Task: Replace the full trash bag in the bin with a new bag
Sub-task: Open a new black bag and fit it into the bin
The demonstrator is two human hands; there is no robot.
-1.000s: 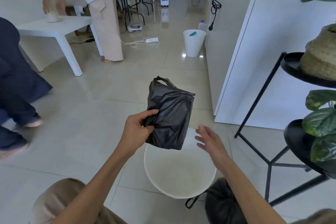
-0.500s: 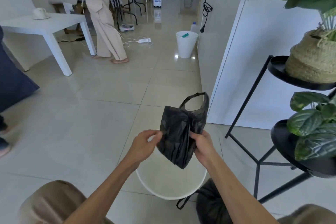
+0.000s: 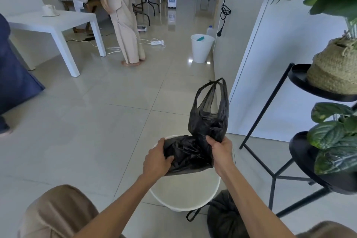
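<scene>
Head: both hands [image 3: 157, 160] gripping new bag [image 3: 207, 121]

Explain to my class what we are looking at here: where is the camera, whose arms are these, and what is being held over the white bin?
There is no machine here. The camera sits on a person's head and looks forward and down, so the two bare arms reaching in from the bottom are that person's own. The left hand and the right hand each have a grip on a thin black plastic bag with loop handles, held apart above the round white plastic bin, which looks unlined. On the tiled floor, beside the bin at the lower right, sits a dark, filled bag, probably the old one. Farther off stands a second white bin, a white table and another person. A black metal plant stand is on the right.
</scene>
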